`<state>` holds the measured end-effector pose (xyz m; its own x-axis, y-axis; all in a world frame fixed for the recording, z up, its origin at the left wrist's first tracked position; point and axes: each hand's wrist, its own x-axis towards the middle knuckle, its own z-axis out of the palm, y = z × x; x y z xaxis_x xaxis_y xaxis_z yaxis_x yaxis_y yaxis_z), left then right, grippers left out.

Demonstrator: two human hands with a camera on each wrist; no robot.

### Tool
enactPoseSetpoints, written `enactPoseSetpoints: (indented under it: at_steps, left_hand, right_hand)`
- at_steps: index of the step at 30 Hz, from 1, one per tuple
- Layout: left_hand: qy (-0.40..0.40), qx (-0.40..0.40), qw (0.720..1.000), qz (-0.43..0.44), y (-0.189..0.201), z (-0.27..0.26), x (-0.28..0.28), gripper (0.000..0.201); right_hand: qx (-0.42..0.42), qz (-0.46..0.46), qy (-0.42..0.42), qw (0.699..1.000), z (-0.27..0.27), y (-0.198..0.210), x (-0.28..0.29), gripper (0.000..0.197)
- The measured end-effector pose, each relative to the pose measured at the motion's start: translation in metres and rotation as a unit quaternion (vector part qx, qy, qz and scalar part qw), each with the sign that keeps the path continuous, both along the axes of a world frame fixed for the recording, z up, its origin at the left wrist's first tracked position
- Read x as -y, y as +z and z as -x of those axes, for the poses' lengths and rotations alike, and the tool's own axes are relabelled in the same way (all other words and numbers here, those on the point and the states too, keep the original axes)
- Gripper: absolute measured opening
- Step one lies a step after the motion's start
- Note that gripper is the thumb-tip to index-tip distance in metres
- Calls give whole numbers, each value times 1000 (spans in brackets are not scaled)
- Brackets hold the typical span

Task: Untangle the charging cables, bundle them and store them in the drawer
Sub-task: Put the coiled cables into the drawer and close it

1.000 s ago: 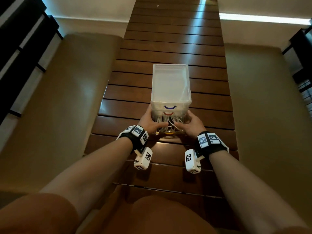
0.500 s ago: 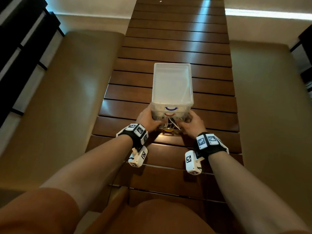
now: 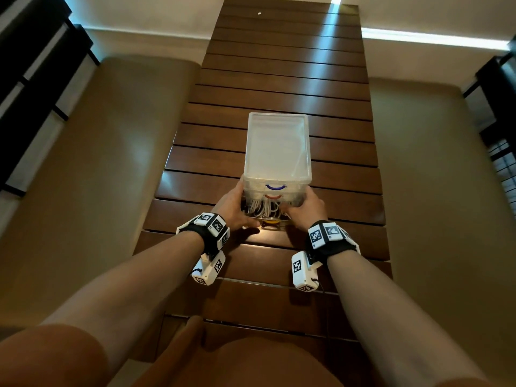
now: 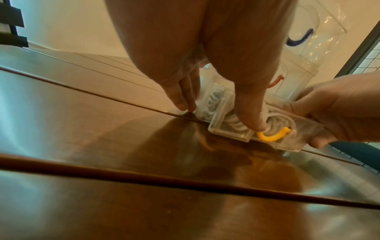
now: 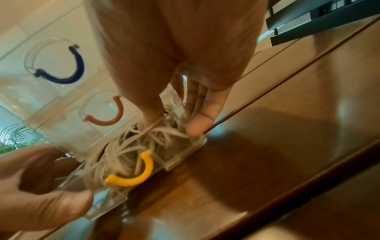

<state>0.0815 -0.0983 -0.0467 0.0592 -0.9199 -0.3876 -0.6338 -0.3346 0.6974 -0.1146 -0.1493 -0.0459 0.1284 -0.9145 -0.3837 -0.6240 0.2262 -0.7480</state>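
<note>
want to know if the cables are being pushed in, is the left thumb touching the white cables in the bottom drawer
Touching. The left wrist view shows the left hand's thumb tip pressed onto the white cables beside the yellow handle.

Looks like someone's home, a living room or a covered patio kind of spot. The person is at a long dark wooden table (image 3: 282, 90) made of wide slats with gaps between them, polished enough to throw back the light. On the left and right of it run tan cushioned benches (image 3: 111, 169), sofa-style. The far floor is pale tile (image 3: 156, 20) with a strip of daylight across it. Dark slatted furniture (image 3: 33, 79) stands on the far left, and in the left wrist view there's what might be a mesh screen door (image 4: 368, 58), hard to tell through the blur.
</note>
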Motion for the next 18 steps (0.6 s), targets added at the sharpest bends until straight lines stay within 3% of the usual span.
enactPoseSetpoints:
  at_steps: [5, 8, 11, 18]
  left_hand:
    - [-2, -2, 1000, 8, -2, -3, 0, 102]
    - [-7, -6, 1000, 13, -2, -5, -1, 97]
    - [-1, -2, 1000, 23, -3, -3, -2, 97]
    - [49, -19, 996, 66, -11, -1, -3, 86]
  right_hand:
    - [11, 30, -10, 999, 1, 0, -3, 49]
    - [81, -70, 43, 993, 14, -3, 0, 75]
    - [65, -119, 131, 982, 22, -1, 3, 100]
    - [12, -11, 70, 997, 13, -7, 4, 68]
